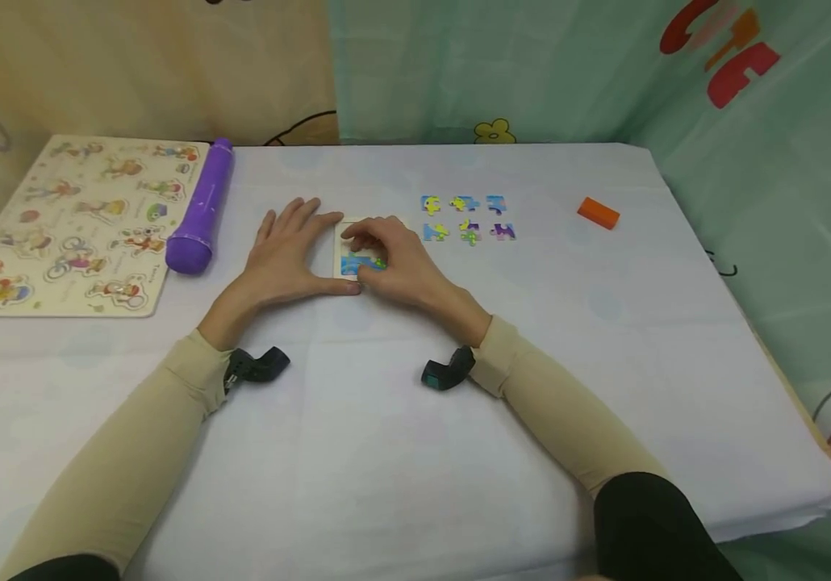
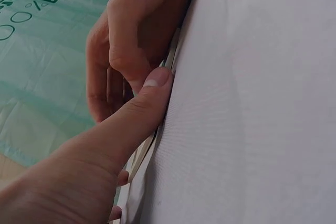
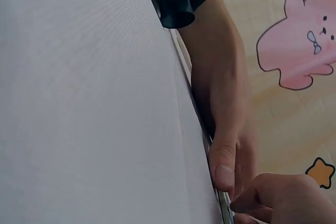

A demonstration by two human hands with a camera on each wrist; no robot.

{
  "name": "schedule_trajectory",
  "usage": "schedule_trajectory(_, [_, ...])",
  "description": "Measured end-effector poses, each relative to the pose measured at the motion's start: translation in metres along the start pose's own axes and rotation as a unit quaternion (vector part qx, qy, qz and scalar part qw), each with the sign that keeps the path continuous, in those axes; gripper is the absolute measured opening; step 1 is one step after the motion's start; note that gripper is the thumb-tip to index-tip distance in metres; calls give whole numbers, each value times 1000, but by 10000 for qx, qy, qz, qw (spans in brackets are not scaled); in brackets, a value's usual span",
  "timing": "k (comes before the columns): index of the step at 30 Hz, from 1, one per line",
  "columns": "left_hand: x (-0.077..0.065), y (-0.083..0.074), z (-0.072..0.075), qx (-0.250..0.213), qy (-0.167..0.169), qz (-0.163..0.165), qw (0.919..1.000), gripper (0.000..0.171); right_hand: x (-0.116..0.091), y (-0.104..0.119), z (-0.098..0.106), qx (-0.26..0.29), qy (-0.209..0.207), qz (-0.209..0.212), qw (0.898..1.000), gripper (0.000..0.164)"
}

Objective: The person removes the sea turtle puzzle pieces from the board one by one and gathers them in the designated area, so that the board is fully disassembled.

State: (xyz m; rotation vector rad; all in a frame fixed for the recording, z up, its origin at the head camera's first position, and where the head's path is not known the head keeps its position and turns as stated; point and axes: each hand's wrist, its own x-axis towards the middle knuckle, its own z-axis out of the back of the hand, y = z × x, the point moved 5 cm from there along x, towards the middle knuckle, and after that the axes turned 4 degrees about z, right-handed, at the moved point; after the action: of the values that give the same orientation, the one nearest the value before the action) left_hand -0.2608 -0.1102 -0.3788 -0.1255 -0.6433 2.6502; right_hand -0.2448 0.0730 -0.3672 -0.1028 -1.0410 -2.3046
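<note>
A small puzzle tray with a pale rim lies on the white cloth, blue and green pieces fitted along its lower part. My left hand spreads at the tray's left side; its index fingertip touches the upper left corner and its thumb lies along the near edge. Over the tray's right part, my right hand bends its fingers, with the thumb down at the lower right pieces and the index finger apart from it. Whether a piece is between its fingers is hidden. Several loose jigsaw pieces lie in two rows to the right.
An orange block lies at the right back of the table. On the left, a purple microphone-shaped toy lies against a large picture board. Curtains hang behind the table and along its right side.
</note>
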Motion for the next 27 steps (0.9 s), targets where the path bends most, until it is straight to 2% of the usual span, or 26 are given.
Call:
schedule_trajectory(5, [-1, 1, 3, -39, 4, -3, 10000, 112, 6, 3, -7, -94, 295, -156, 9994, 54])
schedule_trajectory(10, [0, 1, 2, -106, -22, -44, 9999, 111, 10, 3, -9, -84, 495, -381, 9980, 47])
schedule_trajectory(17, [0, -1, 1, -61, -1, -11, 10000, 112, 12, 5, -6, 377, 879, -592, 9937, 45])
schedule_trajectory(21, [0, -1, 2, -52, -24, 11, 10000, 113, 12, 4, -6, 586, 741, -622, 9936, 45])
schedule_trajectory(27, [1, -2, 1, -46, -51, -18, 10000, 112, 8, 2, -3, 1232, 94, -399, 9915, 35])
